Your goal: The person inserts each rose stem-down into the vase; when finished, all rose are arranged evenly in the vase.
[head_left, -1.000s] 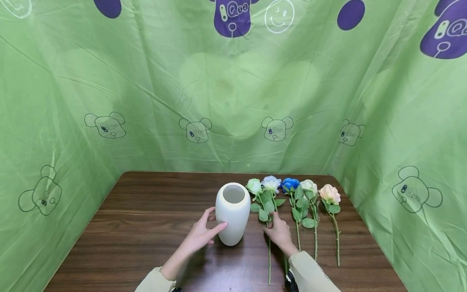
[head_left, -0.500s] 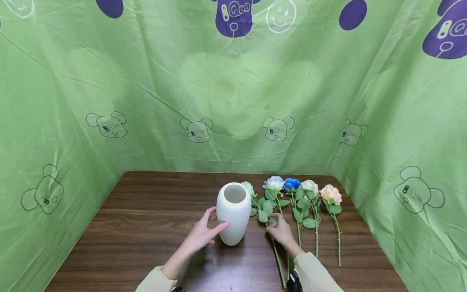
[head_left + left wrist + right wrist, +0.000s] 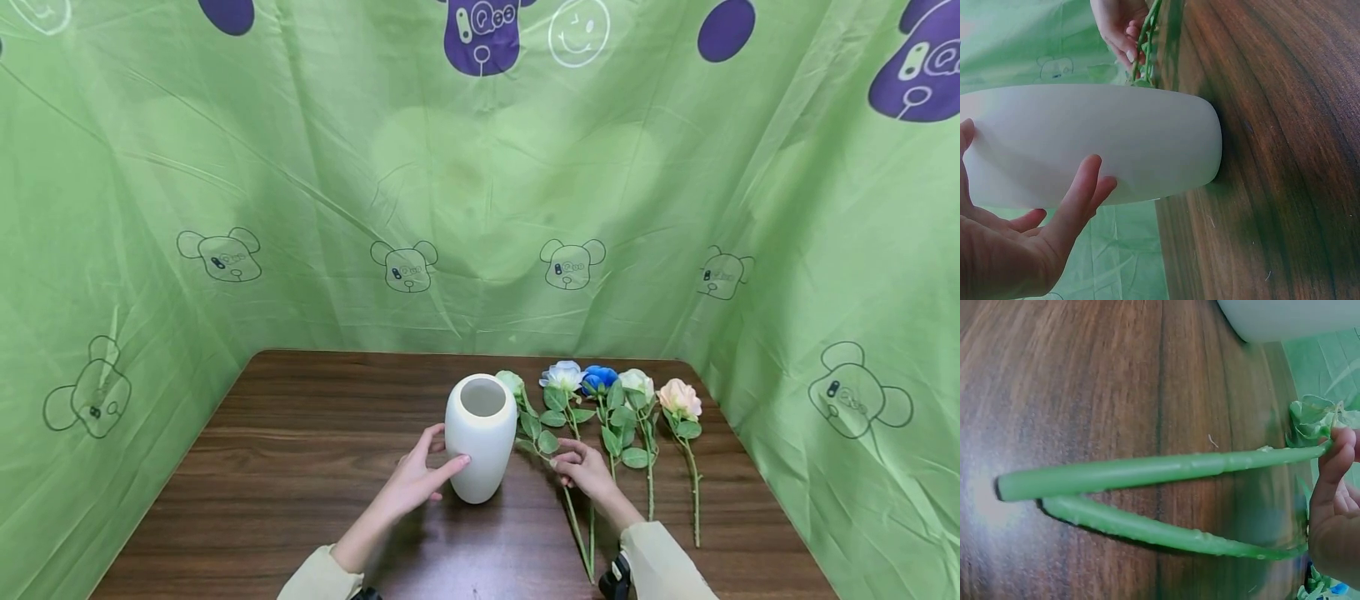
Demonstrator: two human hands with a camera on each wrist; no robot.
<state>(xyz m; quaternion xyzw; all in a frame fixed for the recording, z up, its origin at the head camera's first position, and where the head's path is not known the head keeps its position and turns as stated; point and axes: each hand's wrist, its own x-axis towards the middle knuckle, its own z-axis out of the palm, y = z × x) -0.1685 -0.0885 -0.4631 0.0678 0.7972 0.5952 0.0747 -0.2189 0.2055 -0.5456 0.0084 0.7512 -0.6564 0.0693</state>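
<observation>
While the white vase (image 3: pixel 480 446) stands upright on the wooden table (image 3: pixel 300 442), its long axis vertical and its mouth facing up, the left hand (image 3: pixel 411 479) grasps its side, thumb on the near face and fingers reaching round behind. The right hand (image 3: pixel 587 475) pinches the stem (image 3: pixel 1154 474) of the pale green rose (image 3: pixel 547 442), located just to the right of the vase. The rose's long axis runs obliquely: the bloom points to the far left, partly hidden by the vase, and the cut end points towards the near edge and slightly right. Whether the held stem touches the table cannot be told. A second stem lies just beside it, the two cut ends close together.

Further right, a pale blue rose (image 3: pixel 562 377), a deep blue rose (image 3: pixel 598 380), a cream rose (image 3: pixel 637 386) and a peach rose (image 3: pixel 679 399) lie with blooms towards the far edge, stems towards the person. Green printed cloth (image 3: pixel 480 183) hangs behind.
</observation>
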